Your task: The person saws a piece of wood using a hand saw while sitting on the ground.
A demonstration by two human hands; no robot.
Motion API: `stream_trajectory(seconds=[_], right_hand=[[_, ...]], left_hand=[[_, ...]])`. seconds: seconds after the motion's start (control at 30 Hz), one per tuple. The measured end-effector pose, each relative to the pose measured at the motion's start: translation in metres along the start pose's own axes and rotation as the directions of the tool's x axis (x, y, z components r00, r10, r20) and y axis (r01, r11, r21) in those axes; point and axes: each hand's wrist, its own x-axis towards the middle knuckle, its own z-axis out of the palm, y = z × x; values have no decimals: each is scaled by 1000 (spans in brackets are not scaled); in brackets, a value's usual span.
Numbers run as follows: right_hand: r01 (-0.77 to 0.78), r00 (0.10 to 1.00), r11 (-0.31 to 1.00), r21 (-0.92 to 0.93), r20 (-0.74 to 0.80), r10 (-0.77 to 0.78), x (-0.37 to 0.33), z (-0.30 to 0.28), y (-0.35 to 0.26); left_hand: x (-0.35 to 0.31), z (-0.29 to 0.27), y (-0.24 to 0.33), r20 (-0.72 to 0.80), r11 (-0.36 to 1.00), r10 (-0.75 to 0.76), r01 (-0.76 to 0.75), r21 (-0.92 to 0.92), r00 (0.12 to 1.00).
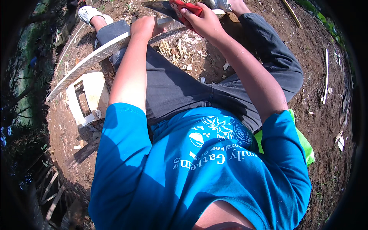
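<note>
A long, narrow pale board [87, 61] runs from the left up across my legs to the far side; its near face looks finely ridged. My left hand [143, 28] is closed around the board above my left knee, thumb pointing right. Farther right, my right hand [204, 23] grips the red handle of a handsaw [185, 10]. The saw's dark blade points left at the top edge, just beyond the board. Whether its teeth touch the wood I cannot tell.
Wood chips and shavings [177, 51] litter the brown soil between my legs. A pale panel with a rectangular opening [96, 90] lies by my left thigh. A bright yellow-green cloth or bag [304, 143] is at my right hip. Thin strips [326, 76] lie farther right.
</note>
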Motion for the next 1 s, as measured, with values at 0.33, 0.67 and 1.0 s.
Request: stream_trajectory(seconds=[0.33, 0.67, 1.0], right_hand=[[-130, 990, 968, 217, 80, 115, -91, 0, 32], [-165, 985, 970, 179, 88, 151, -124, 8, 25], [-142, 985, 986, -90, 90, 150, -66, 26, -9]], left_hand=[[-22, 33, 16, -160, 999, 49, -44, 31, 986], [-11, 54, -49, 11, 962, 235, -231, -145, 972], [-13, 34, -59, 60, 948, 145, -121, -296, 988]])
